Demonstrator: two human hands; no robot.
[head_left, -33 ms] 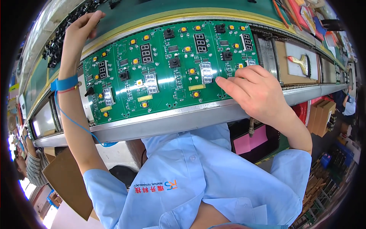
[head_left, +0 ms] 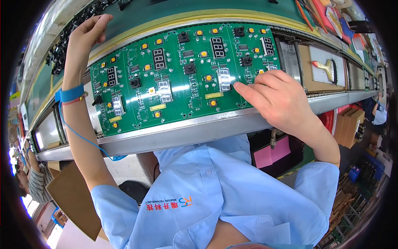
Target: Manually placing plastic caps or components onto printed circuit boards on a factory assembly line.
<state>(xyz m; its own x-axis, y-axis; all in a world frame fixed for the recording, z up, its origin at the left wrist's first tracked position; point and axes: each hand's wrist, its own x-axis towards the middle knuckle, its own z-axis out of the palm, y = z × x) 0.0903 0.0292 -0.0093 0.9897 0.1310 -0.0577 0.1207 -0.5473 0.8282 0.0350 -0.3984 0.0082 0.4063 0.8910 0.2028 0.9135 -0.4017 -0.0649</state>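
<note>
Head view: right hand (head_left: 286,99) presses fingertips, holding nothing, on the board (head_left: 182,79) at 3 o'clock; keep pressure straight down, while left hand (head_left: 85,35) hangs loosely open at 10.

Left arm raised, forearm running up frame's left side, bare to short sleeve, blue strap round wrist. Left hand (head_left: 86,34) at top, fingers loosely curled, thumb out, palm turned away. Right arm enters from lower right, elbow bent. Right hand (head_left: 277,99) palm down, fingers bunched and extended leftward, index fingertip (head_left: 237,86) pressed down.
</note>
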